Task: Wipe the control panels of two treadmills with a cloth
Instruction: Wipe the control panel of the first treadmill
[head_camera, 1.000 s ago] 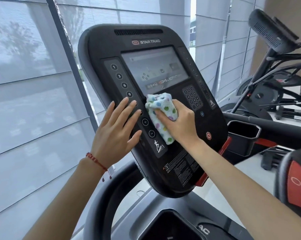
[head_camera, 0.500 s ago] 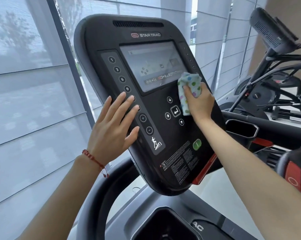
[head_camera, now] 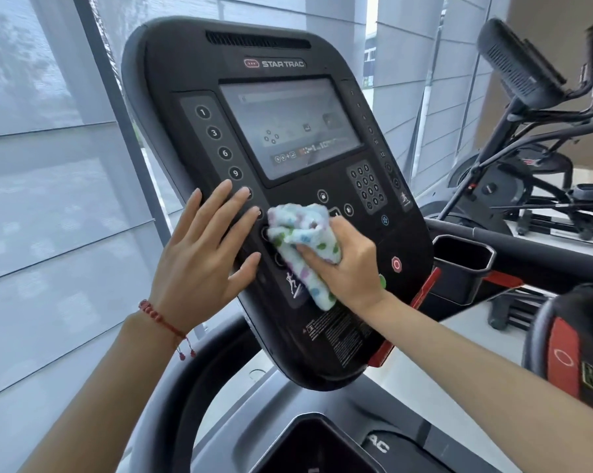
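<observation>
Cloth was the thing to judge: a soft white terry cloth with coloured dots, bunched in the right hand, whose fingers curled round it and pressed it against the black, rounded plastic treadmill control panel. It sat just below the panel's grey screen, left of the red stop button. I judged it light, limp and easily squashed, best gripped as a wad in the palm so no loose tail drags. The left hand lay spread flat, fingers straight, on the panel's left button strip, touching it beside the cloth. The panel I took for stiff, smooth, with touch-sensitive keys needing gentle pressure.
</observation>
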### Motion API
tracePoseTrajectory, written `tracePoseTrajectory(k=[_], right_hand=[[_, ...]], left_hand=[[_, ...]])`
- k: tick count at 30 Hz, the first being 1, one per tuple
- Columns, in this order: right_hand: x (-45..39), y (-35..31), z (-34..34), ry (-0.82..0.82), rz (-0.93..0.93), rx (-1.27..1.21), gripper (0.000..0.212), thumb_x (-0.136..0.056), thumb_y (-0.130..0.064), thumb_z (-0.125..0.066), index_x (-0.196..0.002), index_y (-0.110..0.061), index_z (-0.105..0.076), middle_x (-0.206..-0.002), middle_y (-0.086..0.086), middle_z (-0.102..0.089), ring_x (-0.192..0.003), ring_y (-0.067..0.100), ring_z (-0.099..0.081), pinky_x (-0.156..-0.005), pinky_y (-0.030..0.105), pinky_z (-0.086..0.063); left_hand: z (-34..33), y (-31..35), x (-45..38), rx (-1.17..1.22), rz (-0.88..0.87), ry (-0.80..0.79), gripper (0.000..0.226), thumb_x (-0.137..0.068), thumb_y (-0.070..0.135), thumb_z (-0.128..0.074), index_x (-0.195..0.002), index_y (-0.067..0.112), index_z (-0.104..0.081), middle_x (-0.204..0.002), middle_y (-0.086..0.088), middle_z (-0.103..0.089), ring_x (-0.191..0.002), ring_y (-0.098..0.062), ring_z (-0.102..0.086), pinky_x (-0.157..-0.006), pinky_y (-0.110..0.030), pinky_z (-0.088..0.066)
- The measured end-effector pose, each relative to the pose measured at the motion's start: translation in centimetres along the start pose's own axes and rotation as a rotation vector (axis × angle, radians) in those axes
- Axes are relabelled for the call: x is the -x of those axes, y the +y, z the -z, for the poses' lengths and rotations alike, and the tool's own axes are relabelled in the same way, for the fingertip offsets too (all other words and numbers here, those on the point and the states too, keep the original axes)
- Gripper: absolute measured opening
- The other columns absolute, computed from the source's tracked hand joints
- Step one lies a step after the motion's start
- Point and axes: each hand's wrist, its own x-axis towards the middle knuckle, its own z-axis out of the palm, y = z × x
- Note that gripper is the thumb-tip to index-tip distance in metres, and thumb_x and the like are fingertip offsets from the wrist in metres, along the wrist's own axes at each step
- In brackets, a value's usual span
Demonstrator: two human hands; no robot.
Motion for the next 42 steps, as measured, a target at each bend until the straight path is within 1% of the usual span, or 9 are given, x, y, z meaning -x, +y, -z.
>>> tracePoseTrajectory(k=[3, 7, 10, 15, 19, 23, 29, 32, 42], right_hand=[[-2.4, 4.1, 2.3, 0.117, -0.206, 0.150, 0.042, -0.082, -0.043, -0.062, -0.087, -0.002, -0.064, -0.073, -0.001, -0.057, -0.063, 0.009, -0.052, -0.057, 0.002, -0.036], [-4.2, 9.9, 4.9, 0.219, -0.449, 0.270, 0.038, -0.086, -0.043, -0.060, -0.092, -0.006, -0.062, -0.080, 0.008, -0.064, -0.073, 0.023, -0.058, -0.068, 0.031, -0.049], [-4.2, 10.0, 4.7, 0.224, -0.480, 0.296, 0.036, -0.087, -0.042, -0.060, -0.092, -0.006, -0.061, -0.085, 0.011, -0.066, -0.074, 0.019, -0.054, -0.068, 0.028, -0.043], [-0.9, 4.6, 3.7, 0.160, -0.385, 0.130, 0.015, -0.082, -0.029, -0.068, -0.081, -0.019, -0.057, -0.071, -0.005, -0.059, -0.061, 0.004, -0.053, -0.060, 0.005, -0.040], [3.4, 0.2, 2.7, -0.033, -0.290, -0.068, 0.028, -0.077, -0.034, -0.069, -0.082, -0.008, -0.059, -0.076, 0.003, -0.066, -0.068, 0.013, -0.063, -0.060, 0.020, -0.052], [6.5, -2.2, 2.1, -0.187, -0.122, -0.190, 0.024, -0.078, -0.033, -0.069, -0.086, -0.017, -0.053, -0.075, -0.014, -0.051, -0.064, -0.005, -0.053, -0.057, 0.006, -0.040], [5.7, 0.2, 3.0, -0.221, -0.074, -0.100, 0.045, -0.084, -0.044, -0.058, -0.079, 0.000, -0.054, -0.070, 0.007, -0.052, -0.058, 0.011, -0.050, -0.054, 0.019, -0.045], [4.4, 2.2, 4.5, -0.154, -0.203, 0.012, 0.041, -0.083, -0.047, -0.060, -0.094, -0.007, -0.059, -0.081, 0.004, -0.062, -0.072, 0.004, -0.057, -0.067, 0.010, -0.045], [0.2, 9.7, 6.8, 0.214, -0.705, 0.319, 0.043, -0.089, -0.046, -0.053, -0.112, -0.010, -0.057, -0.104, 0.014, -0.067, -0.098, 0.031, -0.059, -0.079, 0.027, -0.040]], left_hand=[[0.0, 0.0, 0.0, 0.005, 0.002, 0.014, 0.043, -0.093, 0.026, -0.047, -0.122, -0.003, -0.058, -0.135, -0.019, -0.049, -0.132, -0.032, -0.034, -0.110, -0.052, -0.025], [-0.1, 0.2, 0.0, 0.015, 0.012, 0.024, 0.044, -0.093, 0.027, -0.044, -0.122, -0.004, -0.058, -0.134, -0.019, -0.049, -0.132, -0.032, -0.033, -0.111, -0.051, -0.023], [-0.3, 0.2, 0.0, 0.012, 0.018, 0.034, 0.043, -0.094, 0.026, -0.043, -0.121, -0.004, -0.058, -0.134, -0.019, -0.050, -0.132, -0.032, -0.033, -0.112, -0.050, -0.022], [-0.3, 0.3, 0.0, 0.015, 0.025, 0.038, 0.043, -0.094, 0.025, -0.043, -0.121, -0.004, -0.058, -0.133, -0.020, -0.050, -0.132, -0.032, -0.034, -0.111, -0.052, -0.023], [-0.4, 0.2, 0.1, 0.015, 0.021, 0.043, 0.043, -0.094, 0.025, -0.043, -0.121, -0.005, -0.059, -0.133, -0.020, -0.050, -0.132, -0.033, -0.034, -0.111, -0.052, -0.023], [-0.4, 0.2, 0.0, 0.022, 0.015, 0.045, 0.043, -0.095, 0.026, -0.042, -0.121, -0.005, -0.058, -0.133, -0.020, -0.050, -0.132, -0.033, -0.035, -0.111, -0.052, -0.023], [-0.5, 0.2, 0.2, 0.035, 0.018, 0.061, 0.043, -0.096, 0.025, -0.041, -0.121, -0.005, -0.058, -0.133, -0.021, -0.050, -0.131, -0.034, -0.035, -0.111, -0.051, -0.022], [-0.5, 0.2, 0.2, 0.036, 0.023, 0.065, 0.042, -0.095, 0.025, -0.042, -0.121, -0.005, -0.058, -0.133, -0.021, -0.050, -0.131, -0.034, -0.035, -0.111, -0.052, -0.022], [-0.5, 0.2, 0.2, 0.051, 0.022, 0.063, 0.043, -0.095, 0.025, -0.042, -0.121, -0.005, -0.058, -0.133, -0.021, -0.050, -0.131, -0.034, -0.035, -0.110, -0.053, -0.024]])
